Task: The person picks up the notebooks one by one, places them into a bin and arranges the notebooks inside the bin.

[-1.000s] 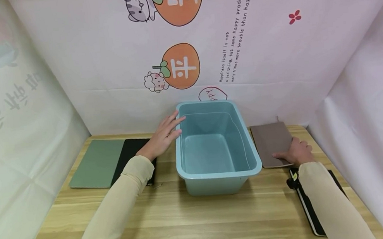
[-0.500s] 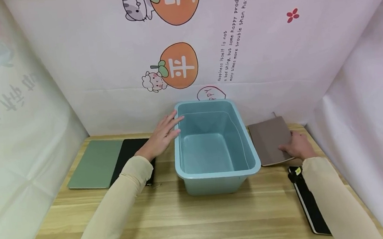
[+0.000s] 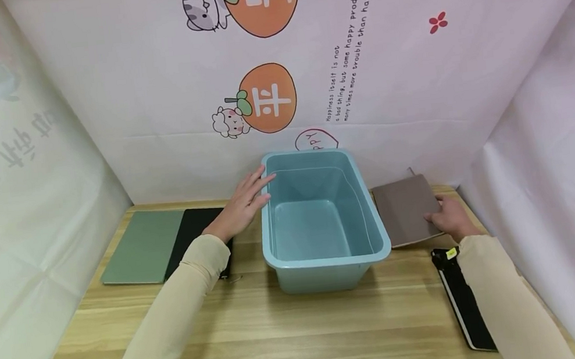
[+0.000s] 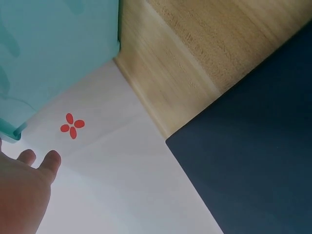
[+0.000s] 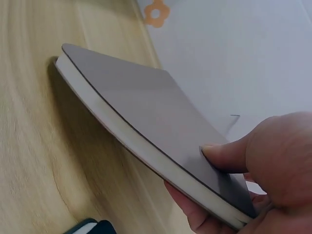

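Observation:
A taupe notebook (image 3: 406, 211) is pinched at its right edge by my right hand (image 3: 452, 218). In the right wrist view my thumb lies on the notebook's cover (image 5: 141, 107) and fingers are under it; that side is lifted off the wood while the far corner stays low. With fingers spread, my left hand (image 3: 242, 207) touches the left rim of a light blue plastic bin (image 3: 328, 262). Nothing is visible inside the bin. Below my left wrist lies a black notebook (image 3: 195, 230), partly hidden by the arm.
A green notebook (image 3: 142, 247) lies at the left, beside the black one. Under my right forearm is a black notebook with pale page edges (image 3: 463, 301), partly covered. White printed cloth (image 3: 387, 75) walls the wooden table (image 3: 294, 342) at the back and both sides.
My right hand has gone from resting at the taupe notebook's edge to pinching it and raising that side, tilting it slightly. The left hand stays at the bin rim.

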{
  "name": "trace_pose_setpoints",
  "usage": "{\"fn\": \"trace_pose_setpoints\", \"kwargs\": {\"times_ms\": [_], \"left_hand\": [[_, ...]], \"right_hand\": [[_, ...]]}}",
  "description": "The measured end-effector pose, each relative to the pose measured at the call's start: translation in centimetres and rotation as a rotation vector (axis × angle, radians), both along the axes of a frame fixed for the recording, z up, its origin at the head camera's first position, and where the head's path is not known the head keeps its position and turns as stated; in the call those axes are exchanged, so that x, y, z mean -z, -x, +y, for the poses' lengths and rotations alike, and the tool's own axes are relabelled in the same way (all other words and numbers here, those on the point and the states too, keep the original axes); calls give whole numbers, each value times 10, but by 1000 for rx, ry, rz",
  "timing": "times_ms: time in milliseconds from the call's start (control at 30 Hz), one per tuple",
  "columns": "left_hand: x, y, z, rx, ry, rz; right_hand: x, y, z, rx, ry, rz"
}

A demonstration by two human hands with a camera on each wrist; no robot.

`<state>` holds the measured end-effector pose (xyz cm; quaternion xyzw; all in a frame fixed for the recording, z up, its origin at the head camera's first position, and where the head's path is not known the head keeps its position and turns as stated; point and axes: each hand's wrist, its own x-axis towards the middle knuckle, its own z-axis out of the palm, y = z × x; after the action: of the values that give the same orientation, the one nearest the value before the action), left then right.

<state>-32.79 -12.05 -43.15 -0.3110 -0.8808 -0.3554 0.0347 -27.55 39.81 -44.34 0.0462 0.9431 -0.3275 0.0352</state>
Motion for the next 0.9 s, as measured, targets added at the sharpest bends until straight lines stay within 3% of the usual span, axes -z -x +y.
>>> {"fn": "trace_pose_setpoints", "kwargs": {"times_ms": [167, 467, 900], "left_hand": [[0, 0, 1, -3, 1, 9], [-1, -1, 2, -10, 10, 16], [0, 1, 0, -4, 3, 15]], "right_hand": [[2, -6, 0, 16, 157, -14], [10, -8, 0, 89, 300, 79], [6, -18, 5, 132, 448, 2]]}}
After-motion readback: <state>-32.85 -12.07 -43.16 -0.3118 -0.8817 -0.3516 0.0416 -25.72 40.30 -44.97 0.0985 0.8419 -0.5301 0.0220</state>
